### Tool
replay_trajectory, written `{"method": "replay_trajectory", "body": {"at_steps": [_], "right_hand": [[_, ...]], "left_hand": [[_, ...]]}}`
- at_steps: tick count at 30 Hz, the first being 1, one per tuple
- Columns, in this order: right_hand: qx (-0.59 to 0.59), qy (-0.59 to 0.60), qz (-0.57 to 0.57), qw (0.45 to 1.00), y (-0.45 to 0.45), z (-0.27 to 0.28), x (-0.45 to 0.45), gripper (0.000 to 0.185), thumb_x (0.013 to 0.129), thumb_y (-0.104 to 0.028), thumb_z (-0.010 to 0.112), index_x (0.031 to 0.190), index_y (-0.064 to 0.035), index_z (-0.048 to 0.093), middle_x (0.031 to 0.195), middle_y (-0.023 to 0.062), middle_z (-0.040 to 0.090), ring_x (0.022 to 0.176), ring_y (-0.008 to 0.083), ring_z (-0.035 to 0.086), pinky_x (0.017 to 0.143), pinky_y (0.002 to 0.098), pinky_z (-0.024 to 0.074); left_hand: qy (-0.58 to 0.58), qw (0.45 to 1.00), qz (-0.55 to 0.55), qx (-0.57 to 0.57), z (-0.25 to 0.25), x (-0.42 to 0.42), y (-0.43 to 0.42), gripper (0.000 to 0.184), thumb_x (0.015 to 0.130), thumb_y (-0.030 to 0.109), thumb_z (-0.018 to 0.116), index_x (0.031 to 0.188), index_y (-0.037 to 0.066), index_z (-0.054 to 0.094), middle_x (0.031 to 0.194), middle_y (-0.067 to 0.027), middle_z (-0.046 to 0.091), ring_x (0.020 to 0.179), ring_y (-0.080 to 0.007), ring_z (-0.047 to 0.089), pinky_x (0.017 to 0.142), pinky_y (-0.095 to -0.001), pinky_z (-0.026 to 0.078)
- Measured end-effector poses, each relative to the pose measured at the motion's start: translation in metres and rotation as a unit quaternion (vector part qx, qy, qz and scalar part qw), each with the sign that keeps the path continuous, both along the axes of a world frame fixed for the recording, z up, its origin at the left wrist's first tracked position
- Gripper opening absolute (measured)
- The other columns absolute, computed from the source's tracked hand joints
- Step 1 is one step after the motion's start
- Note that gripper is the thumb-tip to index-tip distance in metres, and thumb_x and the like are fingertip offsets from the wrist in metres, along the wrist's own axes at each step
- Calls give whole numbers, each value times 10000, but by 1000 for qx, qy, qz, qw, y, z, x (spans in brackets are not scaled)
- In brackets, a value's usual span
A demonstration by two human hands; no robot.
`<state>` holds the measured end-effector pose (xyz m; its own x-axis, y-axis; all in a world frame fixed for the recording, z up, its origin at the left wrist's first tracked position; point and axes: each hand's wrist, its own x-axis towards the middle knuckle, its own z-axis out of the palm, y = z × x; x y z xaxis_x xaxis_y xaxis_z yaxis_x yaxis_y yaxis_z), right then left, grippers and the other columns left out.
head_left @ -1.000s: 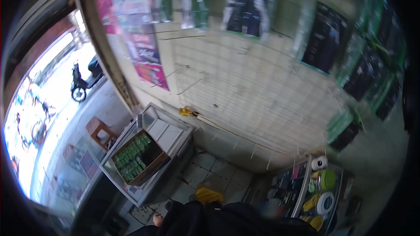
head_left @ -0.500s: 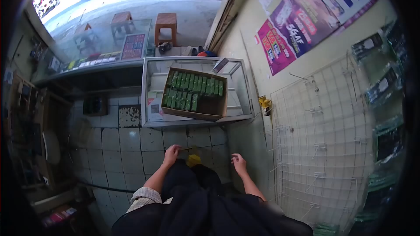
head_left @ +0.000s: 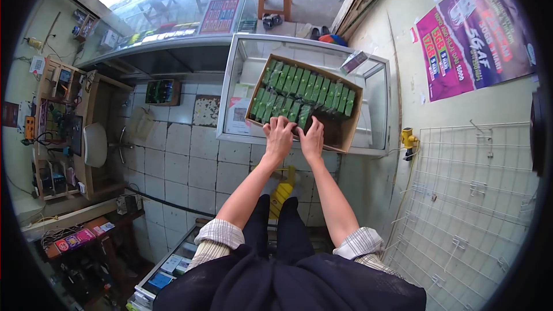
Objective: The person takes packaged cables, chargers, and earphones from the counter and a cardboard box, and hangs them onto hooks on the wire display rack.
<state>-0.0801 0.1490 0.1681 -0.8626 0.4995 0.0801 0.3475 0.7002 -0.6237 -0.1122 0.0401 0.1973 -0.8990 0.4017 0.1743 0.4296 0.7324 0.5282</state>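
An open cardboard box [head_left: 352, 132] holds two rows of green plastic-wrapped packets [head_left: 311, 87]. My left hand [head_left: 279, 139] reaches over the box's near side, its fingers bent onto the front row. Beside it, my right hand [head_left: 311, 138] has its fingers closed at the right end of that row. Between the two hands is the end green packet [head_left: 304, 116], which both appear to grip. My fingers partly cover its lower part and the box edge.
The box rests on a glass display case [head_left: 224, 132]. A longer glass counter [head_left: 161, 46] adjoins it at the left. On the right are a wire grid rack [head_left: 466, 196] and a yellow device [head_left: 408, 138]. A yellow stool [head_left: 280, 196] stands between my legs.
Both hands have moved forward from beside my body to the box and closed at the front row's end packet. The view has shifted, bringing the box nearer and to the right.
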Motion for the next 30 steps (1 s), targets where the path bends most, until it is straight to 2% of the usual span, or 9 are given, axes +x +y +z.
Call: {"method": "replay_trajectory", "body": {"at_steps": [4,6,10,14,15,22,25,28,30], "right_hand": [[6,-123,12,992,9,8,-9,637,756,-269,640,1235,-21,301,1088,212,467,960,379,511,761,435,463],[-109,-238,16,965,16,11,-13,588,766,-231,625,1209,1,315,1051,248,507,939,391,535,760,447,462],[-93,-134,10,986,26,0,-3,490,779,-188,589,1151,30,356,1016,265,530,907,410,546,773,444,459],[-126,-55,-31,990,36,22,11,479,774,-138,563,1171,42,363,1017,261,533,911,404,541,768,439,452],[-109,-14,-52,993,36,33,13,431,775,-138,554,1140,39,409,979,261,554,900,400,550,752,441,451],[-131,106,-133,977,55,134,53,309,821,-193,563,1036,25,521,793,199,603,736,349,599,661,390,470],[-264,155,-158,939,50,197,78,388,879,-305,519,1089,21,513,778,101,610,724,122,591,628,288,463],[-239,198,-193,931,35,269,113,411,870,-274,524,1138,36,486,774,133,618,706,191,609,641,311,471],[-222,259,-201,918,33,287,137,400,882,-247,514,1176,20,474,867,144,614,739,182,604,649,302,466]], "left_hand": [[4,999,15,-52,-21,-1,20,199,692,112,596,879,146,654,985,-23,462,992,-225,373,781,-400,254],[-8,998,47,-30,-24,3,28,192,692,111,594,868,153,659,988,-24,461,992,-226,374,782,-405,248],[-40,999,16,24,-13,3,36,196,695,93,577,862,148,664,1051,-7,476,1085,-233,346,887,-469,192],[-33,984,-87,150,-9,-6,47,178,706,31,547,845,118,616,1045,-26,520,1061,-264,390,924,-421,289],[-21,981,-130,141,1,-8,49,245,705,3,537,932,92,566,1069,-58,529,1057,-287,418,919,-391,332],[-72,919,-310,233,100,10,59,417,738,42,582,1135,56,457,1217,-114,464,1149,-305,408,970,-412,311],[-43,896,-363,254,150,23,63,516,720,106,645,1185,69,424,1268,-124,428,1180,-311,398,975,-407,323],[-42,865,-393,309,190,44,75,560,719,129,676,1201,66,400,1205,-162,484,1128,-336,460,934,-394,381],[-201,869,-332,308,216,60,81,529,756,122,657,1205,48,387,1106,-189,544,1040,-359,522,883,-392,419]]}}
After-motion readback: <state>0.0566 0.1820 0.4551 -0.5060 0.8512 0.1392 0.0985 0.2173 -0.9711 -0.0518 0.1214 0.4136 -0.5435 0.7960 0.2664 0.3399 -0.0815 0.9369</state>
